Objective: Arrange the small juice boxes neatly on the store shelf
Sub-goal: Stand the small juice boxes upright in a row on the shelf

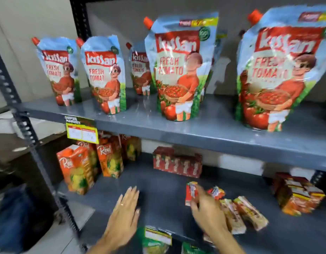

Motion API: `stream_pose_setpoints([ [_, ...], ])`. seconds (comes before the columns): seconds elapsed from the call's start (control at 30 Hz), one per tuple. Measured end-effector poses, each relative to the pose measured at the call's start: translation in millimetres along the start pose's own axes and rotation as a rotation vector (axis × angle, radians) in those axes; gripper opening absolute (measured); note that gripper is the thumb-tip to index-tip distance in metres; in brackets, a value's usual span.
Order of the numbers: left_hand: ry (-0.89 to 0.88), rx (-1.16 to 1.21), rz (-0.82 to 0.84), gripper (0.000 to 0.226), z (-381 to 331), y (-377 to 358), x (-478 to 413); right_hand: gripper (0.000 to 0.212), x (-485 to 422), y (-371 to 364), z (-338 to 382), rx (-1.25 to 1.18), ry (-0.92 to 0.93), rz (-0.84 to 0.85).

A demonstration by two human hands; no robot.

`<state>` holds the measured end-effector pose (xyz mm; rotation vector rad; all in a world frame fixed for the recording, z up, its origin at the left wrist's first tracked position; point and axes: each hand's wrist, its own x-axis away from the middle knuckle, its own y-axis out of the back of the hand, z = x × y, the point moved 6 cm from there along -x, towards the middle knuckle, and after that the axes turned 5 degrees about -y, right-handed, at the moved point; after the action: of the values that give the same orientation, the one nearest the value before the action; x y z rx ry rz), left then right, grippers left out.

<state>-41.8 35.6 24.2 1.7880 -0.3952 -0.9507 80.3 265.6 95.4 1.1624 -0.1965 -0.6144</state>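
My right hand (pixel 207 211) is shut on a small red juice box (pixel 191 193), held upright just above the lower grey shelf (pixel 158 198). Beside it lie loose small juice boxes (pixel 241 214), tipped on their sides, and one more red one (pixel 217 192) behind my fingers. A tidy row of small red juice boxes (pixel 177 165) stands at the back of the same shelf. My left hand (pixel 126 215) hovers flat over the bare shelf, fingers spread, holding nothing.
Large orange juice cartons (pixel 76 169) stand at the shelf's left. A wrapped pack of small boxes (pixel 297 195) sits at the right. Tomato ketchup pouches (pixel 178 70) line the upper shelf (pixel 204 132). Green cartons (pixel 156 239) show below. A black perforated upright (pixel 30 143) frames the left side.
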Motion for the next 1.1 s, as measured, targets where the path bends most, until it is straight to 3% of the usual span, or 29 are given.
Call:
stream_pose_setpoints([
  [0.07, 0.03, -0.055, 0.05, 0.069, 30, -10, -13, 0.041, -26, -30, -8, 0.036, -0.133, 0.105],
  [0.17, 0.111, -0.033, 0.267, 0.083, 69, -28, -38, 0.038, -57, -65, -15, 0.04, -0.256, 0.044],
  [0.3, 0.163, -0.038, 0.378, 0.066, 103, -50, -42, 0.057, -76, -93, -13, 0.148, -0.362, 0.035],
  [0.37, 0.172, 0.013, 0.391, 0.064, 113, -59, -35, 0.066, -82, -92, -11, 0.15, -0.431, 0.057],
  [0.47, 0.164, 0.031, 0.354, 0.066, 118, -66, -33, 0.048, -82, -78, -1, 0.058, -0.531, 0.014],
  [0.6, 0.145, 0.012, 0.347, 0.067, 119, -67, -33, 0.051, -73, -81, 38, -0.229, -0.608, -0.145],
  [0.83, 0.135, 0.04, 0.296, 0.069, 122, -68, -35, 0.043, -64, -135, 124, -0.697, -0.529, -0.258],
  [1.1, 0.136, 0.046, 0.266, 0.08, 121, -66, -35, 0.055, -65, -165, 126, -0.615, -0.426, -0.177],
])
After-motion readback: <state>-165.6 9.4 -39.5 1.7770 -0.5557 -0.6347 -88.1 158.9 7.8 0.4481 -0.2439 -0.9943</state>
